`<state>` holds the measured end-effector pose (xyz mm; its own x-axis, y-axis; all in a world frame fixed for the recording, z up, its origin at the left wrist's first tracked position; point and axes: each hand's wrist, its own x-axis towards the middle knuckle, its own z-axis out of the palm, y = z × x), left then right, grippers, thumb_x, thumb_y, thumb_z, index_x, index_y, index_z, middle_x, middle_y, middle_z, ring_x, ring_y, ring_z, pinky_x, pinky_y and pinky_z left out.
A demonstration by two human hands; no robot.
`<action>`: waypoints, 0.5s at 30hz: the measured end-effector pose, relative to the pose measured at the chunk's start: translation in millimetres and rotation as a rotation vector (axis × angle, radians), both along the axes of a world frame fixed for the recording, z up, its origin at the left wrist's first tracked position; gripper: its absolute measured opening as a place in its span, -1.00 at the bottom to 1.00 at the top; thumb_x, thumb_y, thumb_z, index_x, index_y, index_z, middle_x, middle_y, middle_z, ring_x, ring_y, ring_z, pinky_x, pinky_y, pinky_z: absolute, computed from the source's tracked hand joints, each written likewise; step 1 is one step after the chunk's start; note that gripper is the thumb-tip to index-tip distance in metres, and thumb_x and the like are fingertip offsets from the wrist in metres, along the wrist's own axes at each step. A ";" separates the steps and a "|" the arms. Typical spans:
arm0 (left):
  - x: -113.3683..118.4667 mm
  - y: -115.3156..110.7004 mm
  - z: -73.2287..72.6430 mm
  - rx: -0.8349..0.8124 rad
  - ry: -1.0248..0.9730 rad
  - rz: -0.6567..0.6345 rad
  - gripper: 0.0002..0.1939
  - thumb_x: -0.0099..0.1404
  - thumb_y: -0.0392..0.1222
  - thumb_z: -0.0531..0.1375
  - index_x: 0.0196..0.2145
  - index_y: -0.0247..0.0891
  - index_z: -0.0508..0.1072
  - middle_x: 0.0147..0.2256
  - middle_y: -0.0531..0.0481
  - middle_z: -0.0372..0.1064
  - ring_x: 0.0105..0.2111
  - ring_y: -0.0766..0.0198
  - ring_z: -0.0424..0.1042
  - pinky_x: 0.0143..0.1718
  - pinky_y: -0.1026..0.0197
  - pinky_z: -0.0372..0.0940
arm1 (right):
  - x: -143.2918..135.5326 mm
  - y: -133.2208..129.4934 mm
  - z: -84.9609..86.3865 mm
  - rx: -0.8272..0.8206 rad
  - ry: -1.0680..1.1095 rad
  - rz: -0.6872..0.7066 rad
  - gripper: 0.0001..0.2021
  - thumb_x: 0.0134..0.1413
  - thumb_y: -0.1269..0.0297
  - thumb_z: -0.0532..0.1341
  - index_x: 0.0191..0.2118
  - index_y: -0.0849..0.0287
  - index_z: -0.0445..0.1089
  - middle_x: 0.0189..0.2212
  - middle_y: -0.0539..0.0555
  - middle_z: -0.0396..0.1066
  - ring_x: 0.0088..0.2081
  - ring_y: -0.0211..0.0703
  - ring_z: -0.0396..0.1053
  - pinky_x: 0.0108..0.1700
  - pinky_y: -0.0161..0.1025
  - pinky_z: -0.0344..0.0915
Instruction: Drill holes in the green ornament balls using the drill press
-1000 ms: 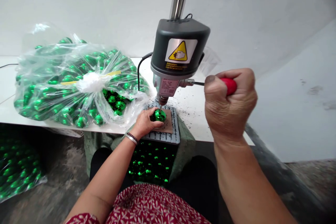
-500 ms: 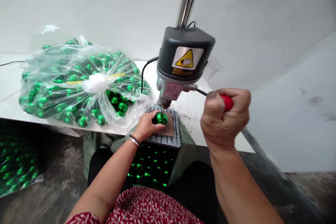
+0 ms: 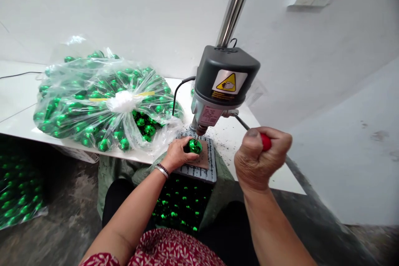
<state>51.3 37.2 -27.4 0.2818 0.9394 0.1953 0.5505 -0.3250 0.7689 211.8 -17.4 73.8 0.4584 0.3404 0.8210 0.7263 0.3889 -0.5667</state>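
Note:
A small bench drill press (image 3: 227,79) stands at the table's front edge, dark housing on a steel column. Beneath its chuck (image 3: 202,130), my left hand (image 3: 178,153) grips a shiny green bauble (image 3: 195,146) between thumb and fingers. The bauble rests on a brown board (image 3: 202,161) laid over the grey slotted base (image 3: 199,174). The thin drill bit reaches the top of the bauble; whether it has gone in, I cannot tell. My right hand (image 3: 262,156) is wrapped around the red knob (image 3: 266,142) of the feed lever (image 3: 242,122).
A tied clear plastic bag (image 3: 124,102) full of green baubles, torn open at its front, lies left on the white table (image 3: 18,126). More baubles (image 3: 179,203) sit below the base, above my lap. Another bag (image 3: 20,191) is on the floor. Dark shavings dot the tabletop.
The camera view has shifted, so the press and bag appear lower and further right. My right hand and the lever knob are lower relative to the press. My left hand still holds the bauble.

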 end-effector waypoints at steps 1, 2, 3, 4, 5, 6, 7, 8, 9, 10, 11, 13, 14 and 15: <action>-0.1 0.0 -0.2 0.001 0.000 0.003 -0.42 0.02 -0.10 0.39 0.03 -0.20 0.48 -0.11 -0.04 0.53 -0.09 0.05 0.45 0.02 0.05 0.29 | -0.6 -1.2 -4.0 -0.001 -0.002 0.005 -0.83 0.07 0.16 0.14 -0.38 0.15 0.26 -0.50 -0.03 0.27 -0.48 -0.34 0.23 -0.39 -0.32 0.21; -0.2 0.0 -0.5 0.001 0.001 0.002 -0.42 0.02 -0.09 0.38 0.03 -0.20 0.48 -0.12 -0.04 0.53 -0.09 0.06 0.45 0.02 0.06 0.29 | -1.1 -2.3 -7.3 -0.002 -0.004 0.009 -0.83 0.07 0.16 0.14 -0.38 0.16 0.26 -0.50 -0.03 0.27 -0.48 -0.34 0.23 -0.40 -0.32 0.21; -0.2 0.0 -0.7 -0.001 0.001 0.001 -0.43 0.02 -0.09 0.38 0.03 -0.20 0.47 -0.12 -0.04 0.53 -0.10 0.06 0.45 0.01 0.06 0.29 | -1.5 -3.0 -9.1 0.000 -0.003 0.011 -0.82 0.06 0.16 0.14 -0.38 0.17 0.26 -0.51 -0.03 0.27 -0.49 -0.35 0.22 -0.40 -0.32 0.20; -0.2 0.0 -0.8 -0.004 0.000 -0.001 -0.43 0.02 -0.09 0.38 0.02 -0.20 0.47 -0.13 -0.03 0.53 -0.11 0.07 0.45 0.01 0.06 0.29 | -1.7 -3.3 -8.7 0.004 0.001 0.011 -0.82 0.06 0.16 0.13 -0.39 0.17 0.26 -0.52 -0.04 0.27 -0.49 -0.35 0.22 -0.41 -0.33 0.19; 0.0 -0.1 -0.7 -0.007 -0.001 0.000 -0.43 0.02 -0.09 0.38 0.02 -0.19 0.47 -0.14 -0.03 0.53 -0.11 0.07 0.45 0.00 0.07 0.29 | -1.6 -2.7 -5.5 0.004 0.009 0.008 -0.82 0.06 0.16 0.13 -0.39 0.17 0.25 -0.52 -0.04 0.27 -0.50 -0.36 0.21 -0.42 -0.33 0.18; 0.4 -0.3 -0.3 -0.010 -0.002 0.004 -0.44 0.02 -0.08 0.38 0.01 -0.19 0.47 -0.14 -0.03 0.53 -0.11 0.07 0.45 0.00 0.07 0.29 | -1.2 -1.1 0.5 0.000 0.018 0.006 -0.82 0.05 0.15 0.13 -0.40 0.17 0.25 -0.53 -0.04 0.27 -0.50 -0.36 0.21 -0.42 -0.33 0.17; 0.9 -0.6 0.4 -0.014 -0.005 0.011 -0.44 0.01 -0.09 0.38 0.00 -0.19 0.48 -0.14 -0.03 0.53 -0.11 0.07 0.45 0.00 0.07 0.29 | -0.4 1.4 9.3 -0.004 0.025 0.003 -0.81 0.04 0.14 0.13 -0.40 0.17 0.24 -0.53 -0.04 0.27 -0.50 -0.36 0.20 -0.43 -0.33 0.16; 1.5 -0.9 1.3 -0.018 -0.013 0.016 -0.45 0.01 -0.09 0.38 -0.01 -0.19 0.48 -0.15 -0.02 0.52 -0.11 0.07 0.45 0.00 0.07 0.30 | 0.6 4.7 20.3 -0.028 0.036 0.007 -0.80 0.02 0.12 0.13 -0.41 0.17 0.24 -0.53 -0.04 0.27 -0.51 -0.36 0.20 -0.43 -0.32 0.15; 2.0 -1.5 2.5 -0.020 -0.027 0.020 -0.47 0.00 -0.11 0.39 -0.03 -0.20 0.48 -0.16 -0.02 0.52 -0.12 0.08 0.45 -0.01 0.08 0.30 | 1.8 8.8 32.6 -0.045 0.041 0.013 -0.77 0.01 0.10 0.13 -0.41 0.17 0.23 -0.54 -0.04 0.26 -0.51 -0.36 0.18 -0.44 -0.32 0.13; 2.2 -2.2 3.9 -0.024 -0.048 0.019 -0.48 -0.01 -0.13 0.39 -0.05 -0.21 0.48 -0.17 -0.02 0.52 -0.13 0.09 0.45 -0.02 0.09 0.31 | 3.0 13.1 45.3 -0.070 0.049 0.019 -0.76 0.00 0.08 0.13 -0.41 0.18 0.23 -0.54 -0.05 0.25 -0.52 -0.37 0.15 -0.45 -0.32 0.10; 1.9 -3.2 5.2 -0.031 -0.075 0.017 -0.50 -0.01 -0.15 0.38 -0.07 -0.23 0.48 -0.19 -0.01 0.51 -0.15 0.11 0.46 -0.03 0.10 0.32 | 4.1 17.5 57.3 -0.131 0.059 0.041 -0.76 0.01 0.08 0.13 -0.42 0.18 0.23 -0.56 -0.07 0.22 -0.53 -0.39 0.11 -0.45 -0.32 0.07; -1.4 -6.6 7.9 -0.049 -0.131 0.000 -0.52 0.00 -0.19 0.37 -0.08 -0.26 0.47 -0.20 -0.01 0.50 -0.17 0.14 0.46 -0.05 0.12 0.33 | 5.3 24.7 76.4 -0.210 0.099 0.060 -0.78 0.01 0.12 0.13 -0.44 0.18 0.21 -0.59 -0.10 0.16 -0.53 -0.41 0.06 -0.44 -0.34 0.04; -4.6 -9.2 9.1 -0.053 -0.150 -0.015 -0.51 0.00 -0.20 0.37 -0.07 -0.26 0.46 -0.18 -0.03 0.50 -0.16 0.13 0.46 -0.04 0.11 0.33 | 5.5 27.2 82.6 -0.237 0.118 0.060 -0.79 0.02 0.15 0.14 -0.45 0.18 0.20 -0.60 -0.11 0.14 -0.52 -0.42 0.05 -0.43 -0.34 0.03; -8.8 -12.5 10.3 -0.051 -0.160 -0.032 -0.49 0.00 -0.22 0.36 -0.04 -0.27 0.45 -0.14 -0.05 0.49 -0.11 0.12 0.45 0.00 0.10 0.32 | 5.4 28.8 86.6 -0.251 0.135 0.059 -0.80 0.02 0.18 0.15 -0.45 0.19 0.19 -0.60 -0.11 0.13 -0.51 -0.43 0.04 -0.41 -0.34 0.02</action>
